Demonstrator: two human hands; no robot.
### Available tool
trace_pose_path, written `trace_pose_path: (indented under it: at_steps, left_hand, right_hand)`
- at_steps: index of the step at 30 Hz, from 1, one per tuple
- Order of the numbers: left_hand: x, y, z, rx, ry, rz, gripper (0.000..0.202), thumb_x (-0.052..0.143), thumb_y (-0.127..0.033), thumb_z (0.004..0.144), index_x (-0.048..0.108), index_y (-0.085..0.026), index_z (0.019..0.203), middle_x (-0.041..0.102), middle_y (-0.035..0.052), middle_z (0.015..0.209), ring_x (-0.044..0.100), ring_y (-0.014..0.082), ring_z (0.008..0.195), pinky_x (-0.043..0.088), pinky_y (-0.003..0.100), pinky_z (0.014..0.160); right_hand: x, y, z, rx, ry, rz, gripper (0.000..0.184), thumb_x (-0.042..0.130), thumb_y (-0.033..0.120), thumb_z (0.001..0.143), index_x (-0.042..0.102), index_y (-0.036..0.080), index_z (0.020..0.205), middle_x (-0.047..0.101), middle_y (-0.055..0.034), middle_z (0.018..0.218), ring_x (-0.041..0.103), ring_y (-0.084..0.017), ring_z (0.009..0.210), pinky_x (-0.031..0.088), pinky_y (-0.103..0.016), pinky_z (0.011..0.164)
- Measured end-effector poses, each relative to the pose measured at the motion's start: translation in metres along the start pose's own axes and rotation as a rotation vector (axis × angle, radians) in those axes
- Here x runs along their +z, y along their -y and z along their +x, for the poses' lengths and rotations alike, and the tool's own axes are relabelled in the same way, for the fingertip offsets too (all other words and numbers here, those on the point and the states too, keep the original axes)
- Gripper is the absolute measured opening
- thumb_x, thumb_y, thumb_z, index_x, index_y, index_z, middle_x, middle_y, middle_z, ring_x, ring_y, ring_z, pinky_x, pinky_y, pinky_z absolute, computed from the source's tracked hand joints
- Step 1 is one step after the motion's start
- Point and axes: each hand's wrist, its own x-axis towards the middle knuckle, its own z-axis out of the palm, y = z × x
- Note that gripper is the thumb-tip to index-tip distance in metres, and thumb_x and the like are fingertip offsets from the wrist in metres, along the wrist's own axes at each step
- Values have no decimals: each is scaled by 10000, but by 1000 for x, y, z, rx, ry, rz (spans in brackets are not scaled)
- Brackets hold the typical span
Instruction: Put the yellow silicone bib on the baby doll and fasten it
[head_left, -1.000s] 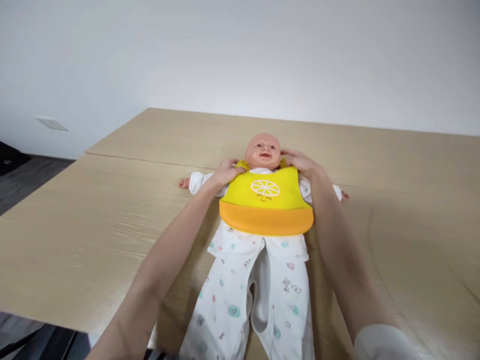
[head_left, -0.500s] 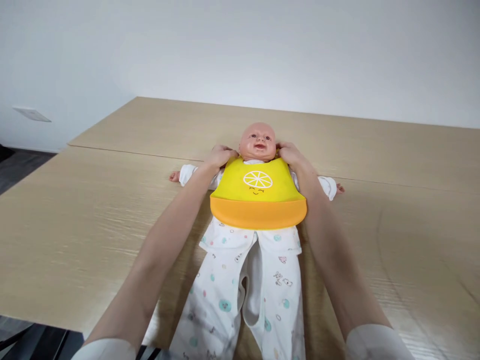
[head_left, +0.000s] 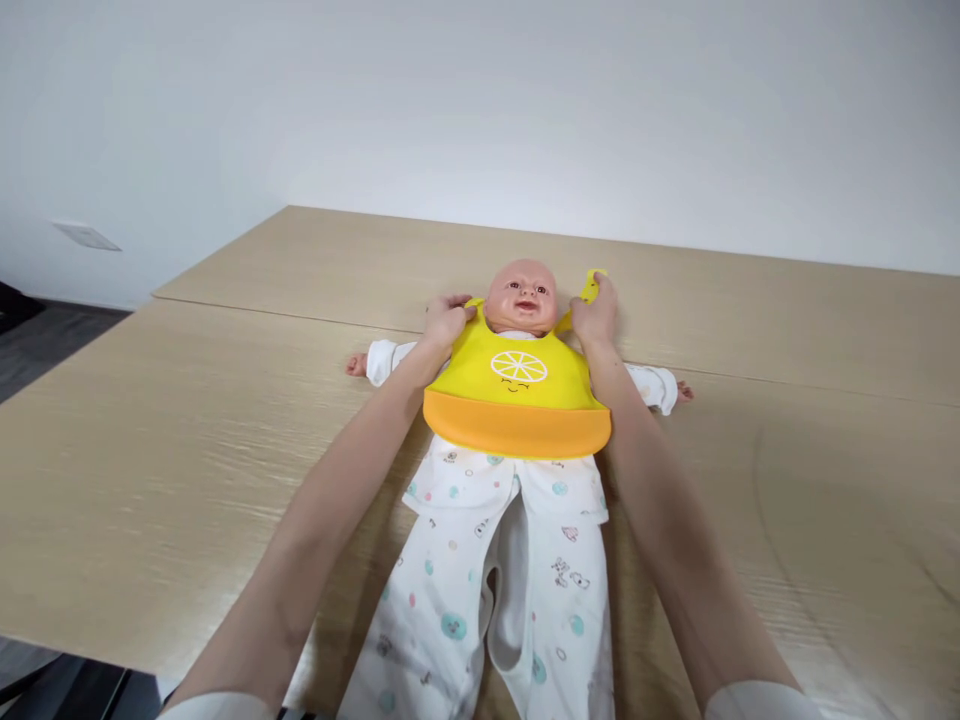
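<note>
A baby doll (head_left: pixel 523 294) in white printed clothes lies on its back, arms spread, its head toward the wall. Over its chest lies a yellow bib (head_left: pixel 480 352) with a white citrus slice, a smiling face and an orange catch pocket at the bottom. My left hand (head_left: pixel 448 318) is closed on the bib's neck strap at the left of the doll's head. On the other side, my right hand (head_left: pixel 595 312) grips the other strap, whose yellow end sticks up above my fingers. Both forearms reach in alongside the doll's body.
The doll lies on a wide wooden table (head_left: pixel 187 420) with a seam running across it. A pale wall (head_left: pixel 600 120) rises behind the table. A wall plate (head_left: pixel 86 236) is at the far left, and dark floor (head_left: pixel 67 335) shows beyond the table's left edge.
My right hand has drawn its bib strap out from beside the doll's neck, up and to the right. More of the strap now shows. My left hand stays by the neck, and the view has shifted slightly.
</note>
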Motion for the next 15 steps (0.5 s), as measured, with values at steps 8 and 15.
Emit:
trace_pose_path:
  at_steps: [8, 15]
  left_hand:
    - [2, 3, 4, -30, 52, -38, 57, 562, -157, 649, 516, -165, 683, 494, -26, 544, 486, 105, 489, 405, 231, 505]
    - [6, 0, -2, -49, 90, -166, 123, 547, -127, 653, 467, -177, 733, 504, -36, 583, 501, 106, 501, 410, 236, 520]
  right_hand:
    - [2, 1, -6, -250, -182, -70, 574, 268, 91, 804, 149, 52, 1364, 203, -107, 1404, 178, -96, 1301, 175, -236, 1094]
    - [3, 1, -7, -269, -145, 65, 542, 321, 126, 827, 217, 76, 1356, 230, -104, 1400, 208, -91, 1294, 158, -214, 1097]
